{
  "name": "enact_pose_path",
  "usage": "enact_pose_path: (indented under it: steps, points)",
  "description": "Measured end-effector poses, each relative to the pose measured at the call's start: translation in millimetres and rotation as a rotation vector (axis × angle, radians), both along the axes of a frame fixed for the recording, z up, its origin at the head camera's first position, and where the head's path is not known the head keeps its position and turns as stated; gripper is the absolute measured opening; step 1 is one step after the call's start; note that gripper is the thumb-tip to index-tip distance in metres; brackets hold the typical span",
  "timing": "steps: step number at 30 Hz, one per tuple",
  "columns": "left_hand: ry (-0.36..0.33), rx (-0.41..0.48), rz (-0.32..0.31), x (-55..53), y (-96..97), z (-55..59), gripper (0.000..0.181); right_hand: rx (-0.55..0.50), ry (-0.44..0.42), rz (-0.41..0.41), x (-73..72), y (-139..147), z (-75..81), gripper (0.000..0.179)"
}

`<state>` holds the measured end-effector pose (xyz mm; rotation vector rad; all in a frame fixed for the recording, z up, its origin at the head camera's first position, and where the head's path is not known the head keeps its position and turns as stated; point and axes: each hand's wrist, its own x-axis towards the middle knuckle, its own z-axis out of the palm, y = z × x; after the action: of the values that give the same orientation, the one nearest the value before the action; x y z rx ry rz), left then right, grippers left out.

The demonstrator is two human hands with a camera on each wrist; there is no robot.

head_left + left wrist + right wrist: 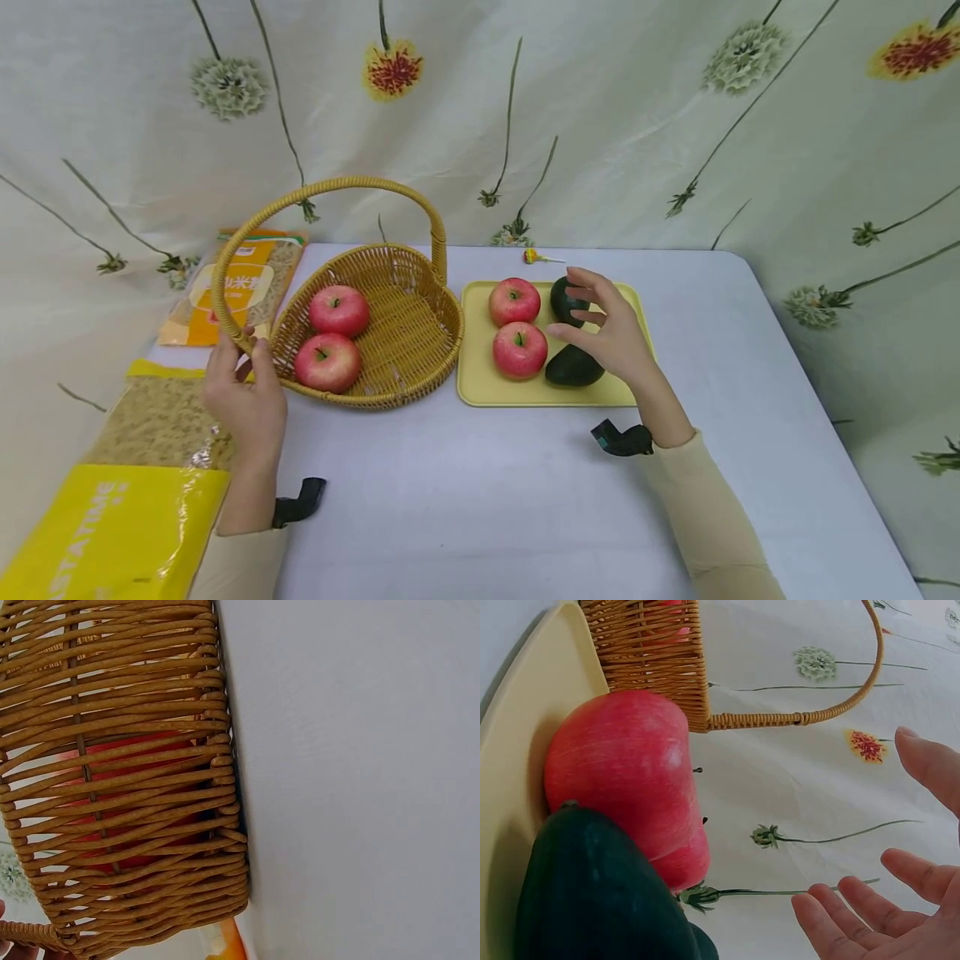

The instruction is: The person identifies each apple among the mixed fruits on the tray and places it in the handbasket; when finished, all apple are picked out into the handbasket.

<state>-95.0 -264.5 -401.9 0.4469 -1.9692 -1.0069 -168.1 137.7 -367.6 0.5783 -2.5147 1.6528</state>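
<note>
My left hand [246, 396] holds the lower left end of the handle of a wicker basket [408, 333], thumb and fingers about it. In the basket lie two red apples [339, 311], on its left side. My right hand [611, 329] hovers over the right part of a yellow tray [480, 387], its fingers spread and nothing between them. On that tray sit two more apples [520, 350] and two dark green avocados [573, 367]. The far avocado is partly hidden by my fingers. In the right wrist view the hand [885, 915] is apart from the avocado [592, 892].
A yellow pasta bag [142, 500] lies at the near left, and an orange-labelled bag [240, 287] lies behind the basket handle. A small lollipop [534, 256] is beyond the tray. White cloth covers the table [465, 500]; a flowered cloth [600, 108] hangs behind.
</note>
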Motion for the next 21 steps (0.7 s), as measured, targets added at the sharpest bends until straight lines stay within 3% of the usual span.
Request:
enact_pose_path:
  steps: [21]
  points:
    - [0.001, 0.001, 0.005, -1.3, -2.0, -2.6, 0.036, -0.002, -0.079, 0.019, -6.3, 0, -12.9, 0.072]
